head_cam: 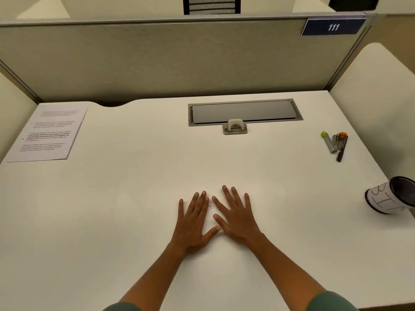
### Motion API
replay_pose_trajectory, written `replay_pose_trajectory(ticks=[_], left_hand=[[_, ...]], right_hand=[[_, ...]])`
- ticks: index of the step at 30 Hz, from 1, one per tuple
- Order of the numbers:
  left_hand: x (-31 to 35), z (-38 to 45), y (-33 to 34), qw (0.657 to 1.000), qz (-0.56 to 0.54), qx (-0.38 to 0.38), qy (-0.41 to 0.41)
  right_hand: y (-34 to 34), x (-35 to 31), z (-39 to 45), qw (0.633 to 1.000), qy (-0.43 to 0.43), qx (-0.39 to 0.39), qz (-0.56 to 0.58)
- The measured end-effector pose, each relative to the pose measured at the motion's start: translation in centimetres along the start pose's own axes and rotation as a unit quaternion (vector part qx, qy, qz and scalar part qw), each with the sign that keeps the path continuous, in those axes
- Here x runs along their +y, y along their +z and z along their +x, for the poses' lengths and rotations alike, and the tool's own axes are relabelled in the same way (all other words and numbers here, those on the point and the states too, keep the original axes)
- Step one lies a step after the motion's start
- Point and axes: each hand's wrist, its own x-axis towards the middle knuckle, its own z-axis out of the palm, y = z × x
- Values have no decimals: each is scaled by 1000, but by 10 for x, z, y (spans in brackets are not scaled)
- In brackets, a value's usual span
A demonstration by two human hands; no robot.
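My left hand (195, 223) and my right hand (235, 215) lie flat, side by side, on the white desk (134, 198) near its middle. Fingers are spread and straight, thumbs almost touching, and neither hand holds anything. A printed sheet of paper (48, 132) lies at the far left corner. An opened stapler (335, 143) with a green tip and an orange part lies at the far right. A cup (391, 195) wrapped in white paper with handwritten letters lies on its side at the right edge.
A grey cable hatch (244, 112) with a small latch (235, 126) is set into the desk's far middle. Beige partition walls (157, 59) enclose the desk on three sides. A blue sign reading 111 (333, 26) hangs at the top right.
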Motion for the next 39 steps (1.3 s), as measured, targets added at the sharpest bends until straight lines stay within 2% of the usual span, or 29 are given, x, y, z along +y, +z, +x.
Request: replay_pose_trajectory(ticks=[4,9,13,23,31,33,39], left_hand=[[-14,5,-3,999,-8,11,-39],[-34,35,-15,999,-5,-5,-53],[-34,53,-16,999,-7,-22,-26],[-22,42,-5,998,43,-3,54],[-17,6,6,993,27,6,118],[-18,0,5,993,19,13,112],[-29,-28,2,999,25,25,19]], right_hand=[[1,2,-15,995,94,10,46],[7,0,-41,990,130,8,47],[14,-3,-57,988,150,20,42],[20,-8,-59,983,169,63,40],[22,-9,-57,984,173,47,17],[22,-9,-57,984,174,42,13],[18,-17,-46,986,166,25,7]])
